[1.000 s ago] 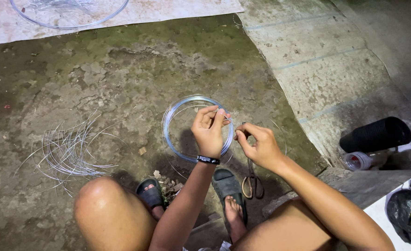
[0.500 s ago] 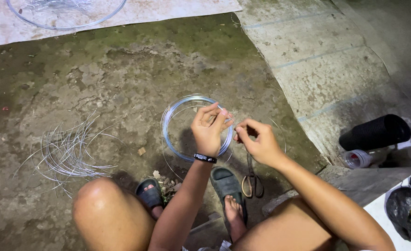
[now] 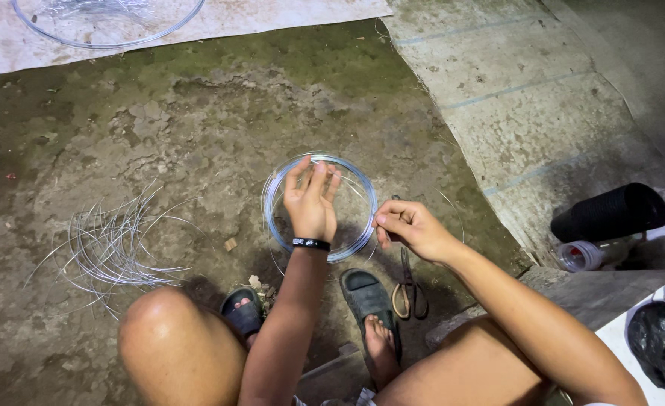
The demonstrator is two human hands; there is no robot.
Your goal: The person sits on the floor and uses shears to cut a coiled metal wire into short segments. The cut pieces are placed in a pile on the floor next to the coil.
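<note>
We hold the wire coil [image 3: 351,225] above the ground: our left hand [image 3: 311,201] lies open-fingered across its middle, while our right hand [image 3: 407,228] pinches its right edge.

A single head-worn camera looks steeply down from close above the crouching person's knees, facing forward over the rough, mossy concrete ground [image 3: 159,135]; no second view overlaps it.

Wire coil [image 3: 280,225]: thin silvery wire wound into a round hoop, held flat above the ground.
Position: under your left hand [image 3: 311,203]; right hand [image 3: 407,228] pinches its rim.
</note>
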